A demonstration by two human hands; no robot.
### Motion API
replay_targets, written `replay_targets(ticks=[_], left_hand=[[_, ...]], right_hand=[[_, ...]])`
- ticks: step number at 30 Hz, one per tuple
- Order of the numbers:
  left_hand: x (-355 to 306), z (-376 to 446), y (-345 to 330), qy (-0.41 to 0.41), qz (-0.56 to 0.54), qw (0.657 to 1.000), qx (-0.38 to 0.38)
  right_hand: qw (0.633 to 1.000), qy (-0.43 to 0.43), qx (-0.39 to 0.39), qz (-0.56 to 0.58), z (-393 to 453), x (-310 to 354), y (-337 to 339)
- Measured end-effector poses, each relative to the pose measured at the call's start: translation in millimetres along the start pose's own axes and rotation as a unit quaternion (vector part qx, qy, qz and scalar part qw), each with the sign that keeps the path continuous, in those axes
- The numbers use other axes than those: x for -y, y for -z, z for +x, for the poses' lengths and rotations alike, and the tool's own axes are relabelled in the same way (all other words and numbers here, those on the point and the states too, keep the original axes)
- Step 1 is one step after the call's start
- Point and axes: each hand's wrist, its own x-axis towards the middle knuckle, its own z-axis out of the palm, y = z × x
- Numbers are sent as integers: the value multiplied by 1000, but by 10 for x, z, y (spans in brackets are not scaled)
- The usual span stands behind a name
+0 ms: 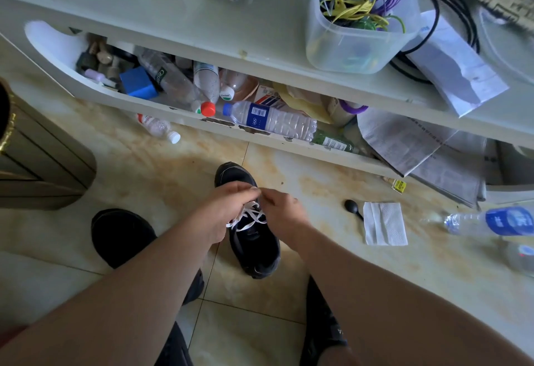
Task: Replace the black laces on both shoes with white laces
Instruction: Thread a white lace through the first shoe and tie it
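Observation:
A black shoe [254, 247] stands on the tiled floor in the middle of the view, its toe pointing away from me. A white lace [250, 217] crosses its eyelets in several rows. My left hand [222, 209] grips the shoe's left side and pinches the lace near the top. My right hand [281, 209] pinches the lace from the right, fingertips meeting the left hand's over the tongue. A second black shoe [121, 235] lies to the left, its laces not visible.
A low white table [202, 33] with a cluttered lower shelf of plastic bottles [271, 120] runs across the back. A clear bin of cords [361, 19] sits on top. On the floor lie a tissue [384, 224], a black spoon [353, 208] and a bottle [491, 221].

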Motion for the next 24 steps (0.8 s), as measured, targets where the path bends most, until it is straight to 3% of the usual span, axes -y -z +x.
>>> replay_targets(ticks=[7, 11, 16, 18, 20, 22, 24], left_hand=[[58, -25, -12, -37, 16, 999, -11], [-30, -66, -6, -39, 5, 999, -4], [-60, -83, 24, -51, 42, 998, -4], [-16, -80, 44, -66, 42, 997, -11], [69, -73, 139, -89, 122, 988, -19], [189, -84, 272, -107, 306, 946, 0], [332, -93, 419, -105, 418, 902, 31]], right_hand=[[992, -59, 75, 82, -54, 97, -170], [959, -113, 85, 246, -4, 134, -191], [977, -64, 81, 186, 32, 98, -176], [973, -82, 88, 197, 39, 107, -167], [958, -123, 75, 246, 54, 87, -139], [941, -153, 60, 296, 85, 17, -107], [916, -166, 65, 360, 97, -30, -75]])
